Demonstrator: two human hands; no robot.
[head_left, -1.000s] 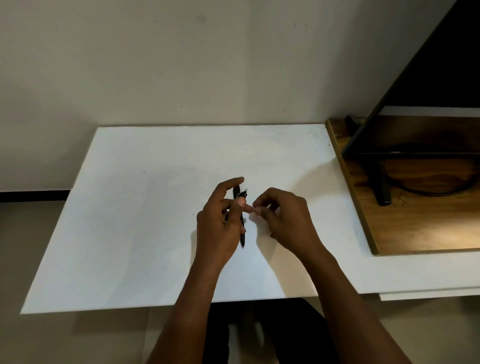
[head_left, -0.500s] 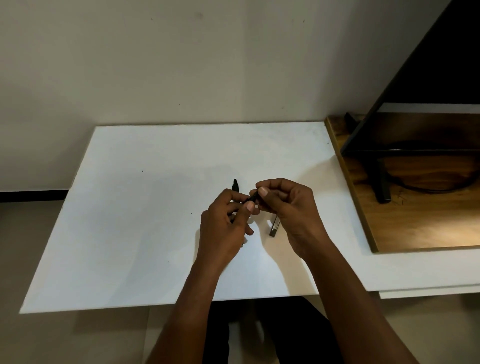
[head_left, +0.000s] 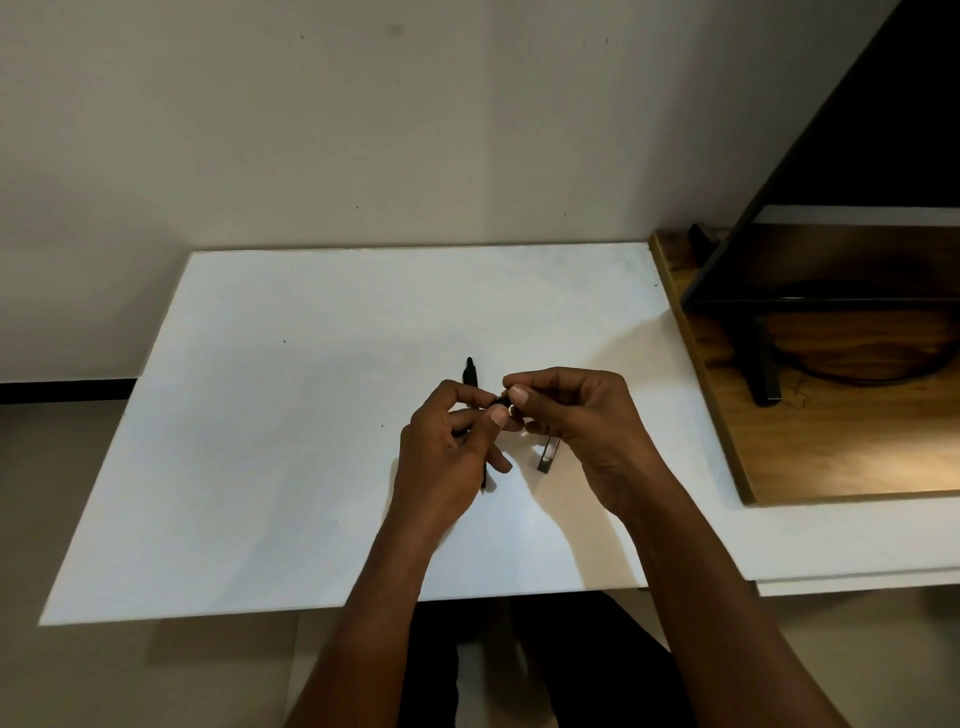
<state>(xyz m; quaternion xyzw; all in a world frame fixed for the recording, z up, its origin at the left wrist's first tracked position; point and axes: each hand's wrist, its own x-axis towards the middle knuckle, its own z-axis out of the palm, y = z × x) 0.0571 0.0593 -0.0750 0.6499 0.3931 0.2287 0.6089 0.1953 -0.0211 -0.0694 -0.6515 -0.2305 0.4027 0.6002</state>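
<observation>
A thin black pen part (head_left: 470, 372) lies on the white table (head_left: 291, 415), its far end showing above my left hand (head_left: 449, 457). My left hand pinches a short black pen piece (head_left: 502, 402) between thumb and fingers. My right hand (head_left: 582, 431) pinches the other end of that same small piece, fingertips meeting my left thumb. A small grey metal strip, like a pen clip (head_left: 546, 457), lies on the table just below my right hand. How the pen parts join is hidden by my fingers.
A wooden board (head_left: 841, 467) lies on the table's right side, carrying a dark monitor (head_left: 883, 156) with its stand (head_left: 763, 364) and a black cable (head_left: 872, 382). A pale wall rises behind the table.
One second ago my left hand held the whole pen upright. Since then the hands closed together on a small piece, and the long black part and the metal strip lie on the table.
</observation>
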